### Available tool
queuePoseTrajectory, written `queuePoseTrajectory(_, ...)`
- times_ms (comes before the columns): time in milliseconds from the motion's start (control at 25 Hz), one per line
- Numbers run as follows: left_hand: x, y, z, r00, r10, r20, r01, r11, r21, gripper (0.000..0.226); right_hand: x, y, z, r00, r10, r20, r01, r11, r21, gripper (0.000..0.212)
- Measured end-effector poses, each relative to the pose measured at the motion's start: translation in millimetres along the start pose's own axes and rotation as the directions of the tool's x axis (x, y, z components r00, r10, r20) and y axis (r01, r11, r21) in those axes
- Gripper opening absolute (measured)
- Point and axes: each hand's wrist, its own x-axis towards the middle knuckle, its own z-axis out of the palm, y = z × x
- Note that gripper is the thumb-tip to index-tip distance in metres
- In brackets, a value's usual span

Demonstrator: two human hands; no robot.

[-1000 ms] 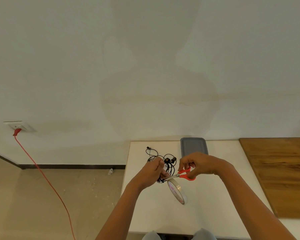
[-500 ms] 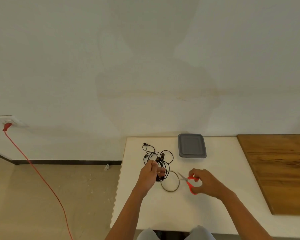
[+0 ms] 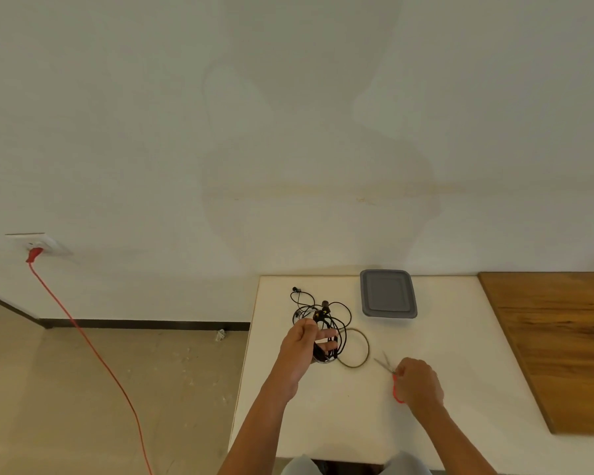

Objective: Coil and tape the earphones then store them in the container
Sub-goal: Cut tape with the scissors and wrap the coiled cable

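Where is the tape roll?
In the head view, the tape roll lies flat on the white table, between the earphones on its left and the scissors on its right.

Tangled black earphones (image 3: 324,307), flat tape ring (image 3: 368,349) just beside, closed grey container (image 3: 388,293) near.

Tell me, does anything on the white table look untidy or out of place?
The black earphones lie in a loose tangle, not a neat coil, and one cable end sticks out at the far side. The tape roll lies flat beside them. Nothing looks spilled or damaged.
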Motion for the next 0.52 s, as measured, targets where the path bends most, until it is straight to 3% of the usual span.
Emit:
queuePoseTrajectory(80, -7, 5, 0, 1.000, 0.022, -0.006, -0.023, 1.000, -0.017, 0.023, -21, -24, -27, 0.991, -0.015, -0.132, 0.056, 0.949, 0.310, 0.021)
queuePoseTrajectory(120, -10, 7, 0, 1.000, 0.029, -0.009, -0.030, 0.999, -0.035, 0.024, -38, -39, -43, 0.984, -0.026, -0.175, 0.112, 0.855, 0.507, 0.023)
queuePoseTrajectory(200, -19, 13, 3, 0.999, 0.047, 0.003, -0.047, 0.993, -0.108, 0.022, -77, -73, -75, 0.986, -0.075, -0.152, 0.168, 0.560, 0.811, 0.022)
queuePoseTrajectory(240, -25, 15, 6, 0.998, 0.060, 0.016, -0.057, 0.987, -0.147, 0.020, -95, -88, -84, 0.986, -0.121, -0.118, 0.161, 0.462, 0.872, 0.019)
queuePoseTrajectory(280, -34, 19, 8, 0.996, 0.083, 0.028, -0.077, 0.983, -0.169, 0.018, -112, -100, -91, 0.980, -0.171, -0.101, 0.167, 0.435, 0.885, 0.015)
queuePoseTrajectory(400, -60, 29, 17, 0.988, 0.149, 0.046, -0.138, 0.974, -0.181, 0.018, -143, -123, -98, 0.970, -0.204, -0.136, 0.219, 0.476, 0.852, 0.009)
queuePoseTrajectory(520, -81, 36, 20, 0.981, 0.187, 0.048, -0.172, 0.958, -0.228, 0.015, -160, -129, -105, 0.966, -0.177, -0.190, 0.252, 0.452, 0.856, 0.025)
